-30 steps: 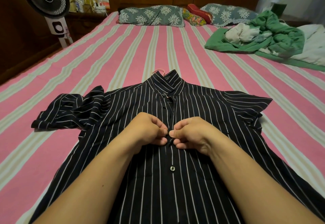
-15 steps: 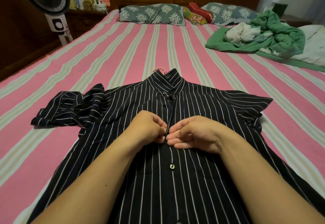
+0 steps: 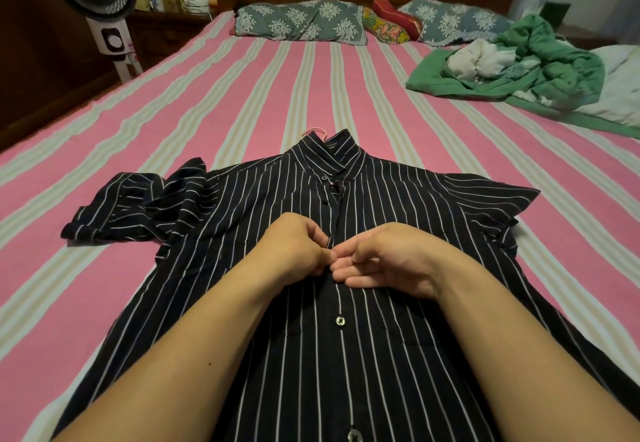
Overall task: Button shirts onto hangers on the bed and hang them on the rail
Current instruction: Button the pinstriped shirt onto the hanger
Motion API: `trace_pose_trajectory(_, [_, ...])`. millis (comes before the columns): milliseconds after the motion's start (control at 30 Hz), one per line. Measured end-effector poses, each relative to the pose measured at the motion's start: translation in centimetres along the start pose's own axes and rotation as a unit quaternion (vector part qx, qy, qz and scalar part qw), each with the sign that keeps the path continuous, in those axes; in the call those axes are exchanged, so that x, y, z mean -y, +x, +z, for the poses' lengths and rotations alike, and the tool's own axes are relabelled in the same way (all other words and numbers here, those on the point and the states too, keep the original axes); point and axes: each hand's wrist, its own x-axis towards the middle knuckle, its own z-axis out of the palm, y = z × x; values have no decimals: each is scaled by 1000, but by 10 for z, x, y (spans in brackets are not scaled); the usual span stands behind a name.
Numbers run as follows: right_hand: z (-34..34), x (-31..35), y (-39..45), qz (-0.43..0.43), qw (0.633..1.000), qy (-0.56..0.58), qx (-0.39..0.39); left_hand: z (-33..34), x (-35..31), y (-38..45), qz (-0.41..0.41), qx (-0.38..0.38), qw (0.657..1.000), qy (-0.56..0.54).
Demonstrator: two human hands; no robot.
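the black striped shirt (image 3: pixel 381 355) lies flat, front up, on the pink striped bed (image 3: pixel 242 102), with a pink hanger hook (image 3: pixel 316 129) peeping out just beyond the collar (image 3: pixel 332 157). both hands meet at the placket, mid-chest: the left hand (image 3: pixel 294 251) has its fingers curled in, pinching the left edge of the front, and the right hand (image 3: pixel 388 261) is curled likewise, fingertips pinching the opposite edge, the two touching at the seam. the button under work is hidden between the fingertips, so i cannot tell if it is through its hole yet.

the risks, as i judge them: the small button may slip back out if the edges are let go too soon; the edges may be matched one hole off (the placket above gapes open, so alignment is hard to check); and tugging the cloth toward the body could drag the shirt off the hanger's shoulders.

the shirt's long axis runs from the viewer toward the headboard, collar pointing away, hem nearest the person. the left sleeve (image 3: pixel 138 206) lies crumpled out to the side. two lower buttons (image 3: pixel 340 320) look fastened.
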Motion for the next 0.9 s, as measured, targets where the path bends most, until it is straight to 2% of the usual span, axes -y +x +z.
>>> trace_pose_trajectory(167, [3,-1,1,-17,999,-44,-26,2,-3,-2,-8,-29,999,17])
trace_pose_trajectory(333, [5,0,1,-21,998,-36,-42,-1,-3,1,-45,-8,996,-77])
trace_pose_trajectory(500, [8,0,2,-27,997,-36,-57,-2,-3,1,-48,-11,995,-92])
trace_pose_trajectory(633, [11,0,4,-62,990,-53,-111,-3,-3,2,-53,-6,994,-92])
trace_pose_trajectory(733, [10,-2,8,-133,966,-137,-172,-5,-4,2,-56,9,992,-113])
trace_pose_trajectory(833, [8,-7,14,-196,901,-329,-202,-7,-2,1,-52,20,990,-128])
trace_pose_trajectory(900, [10,-9,16,-214,869,-401,-195,-7,-2,1,-47,19,990,-132])
